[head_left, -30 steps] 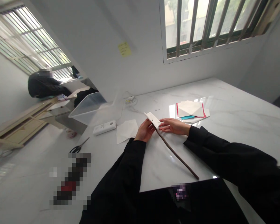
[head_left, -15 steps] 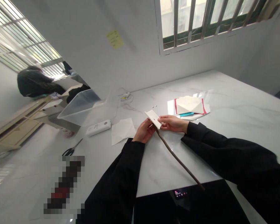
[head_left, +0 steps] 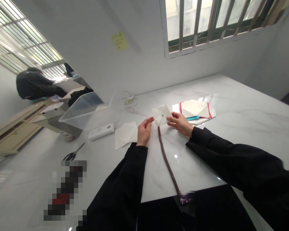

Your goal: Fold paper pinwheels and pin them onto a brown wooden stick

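Observation:
A white folded paper square (head_left: 165,109) with a small metal stud near its middle stands up in front of me. From its lower corner a long, thin brown stick (head_left: 164,153), slightly curved, runs down toward me. My right hand (head_left: 180,123) pinches the paper's right side between thumb and fingers. At the left corner is my left hand (head_left: 144,130), its fingers stretched out and the tips close to the edge; whether they touch it I cannot tell. The stick's near end reaches a dark, shiny panel (head_left: 214,205), where a blurred patch covers it.
Left of my hands lie a white paper sheet (head_left: 125,134), a white device (head_left: 102,131) and black-handled scissors (head_left: 71,156). Folded papers (head_left: 195,108) with red and blue edges are stacked at right. A clear plastic bin (head_left: 80,107) stands at far left; a person (head_left: 35,83) sits beyond.
The white paper has turned so its studded, folded face shows. My left hand has opened and moved slightly left off it, and the stick's near end has swung left.

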`<state>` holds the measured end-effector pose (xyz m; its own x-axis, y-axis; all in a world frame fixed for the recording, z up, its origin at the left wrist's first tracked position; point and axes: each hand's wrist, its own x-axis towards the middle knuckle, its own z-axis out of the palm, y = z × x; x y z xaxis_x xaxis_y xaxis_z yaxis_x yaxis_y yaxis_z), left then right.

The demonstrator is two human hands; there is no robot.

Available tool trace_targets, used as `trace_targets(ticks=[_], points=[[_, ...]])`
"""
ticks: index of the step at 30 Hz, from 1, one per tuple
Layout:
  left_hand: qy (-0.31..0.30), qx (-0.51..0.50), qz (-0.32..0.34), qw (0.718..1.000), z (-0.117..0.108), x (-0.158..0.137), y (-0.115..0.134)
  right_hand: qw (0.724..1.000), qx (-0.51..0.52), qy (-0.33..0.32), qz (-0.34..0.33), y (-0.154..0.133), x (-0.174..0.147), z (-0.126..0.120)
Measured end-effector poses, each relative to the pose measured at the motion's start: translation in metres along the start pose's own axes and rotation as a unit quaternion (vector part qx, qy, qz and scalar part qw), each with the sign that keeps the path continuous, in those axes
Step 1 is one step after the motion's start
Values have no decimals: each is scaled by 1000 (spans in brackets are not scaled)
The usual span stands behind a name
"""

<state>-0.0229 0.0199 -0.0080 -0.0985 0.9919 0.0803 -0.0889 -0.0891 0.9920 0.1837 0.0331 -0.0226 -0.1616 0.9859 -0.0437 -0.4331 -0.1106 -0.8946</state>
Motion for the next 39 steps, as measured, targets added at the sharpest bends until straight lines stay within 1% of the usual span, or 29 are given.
trace_targets(ticks=[2, 3, 5, 7, 8, 12, 15, 18, 22, 25, 26, 28, 31, 39], points=[[6, -34, 1, 999, 1, -1, 6, 999, -43, -10, -22, 2, -2, 1], [-5, -56, -9, 998, 2, -3, 9, 997, -65, -16, -33, 3, -3, 2], [-47, -77, -30, 995, 3, -7, 13, 994, -96, -28, -52, 5, -5, 3], [-79, -71, -42, 993, 4, -11, 15, 992, -108, -39, -61, 6, -5, 3], [-86, -66, -46, 993, 4, -12, 14, 991, -109, -45, -60, 6, -5, 3], [-68, -62, -63, 994, 4, -14, 10, 989, -123, -64, -56, 6, -6, 2], [-57, -62, -68, 994, 3, -14, 9, 980, -173, -59, -82, 5, -8, 3], [-43, -62, -63, 995, 4, -14, 8, 955, -254, -28, -152, 2, -14, 6], [-24, -52, -60, 997, 4, -14, 7, 908, -324, 16, -265, -6, -21, 10], [-36, -47, -57, 997, 5, -15, 7, 858, -385, 11, -340, -10, -22, 10], [-42, -47, -55, 996, 6, -15, 7, 844, -403, 4, -354, -10, -22, 10], [-52, -49, -52, 996, 7, -15, 7, 826, -430, -7, -365, -9, -20, 8], [-61, -51, -47, 996, 9, -15, 5, 817, -448, -16, -363, -7, -18, 5], [-73, -35, -23, 996, 12, -15, 2, 809, -454, -29, -373, -8, -17, 5]])
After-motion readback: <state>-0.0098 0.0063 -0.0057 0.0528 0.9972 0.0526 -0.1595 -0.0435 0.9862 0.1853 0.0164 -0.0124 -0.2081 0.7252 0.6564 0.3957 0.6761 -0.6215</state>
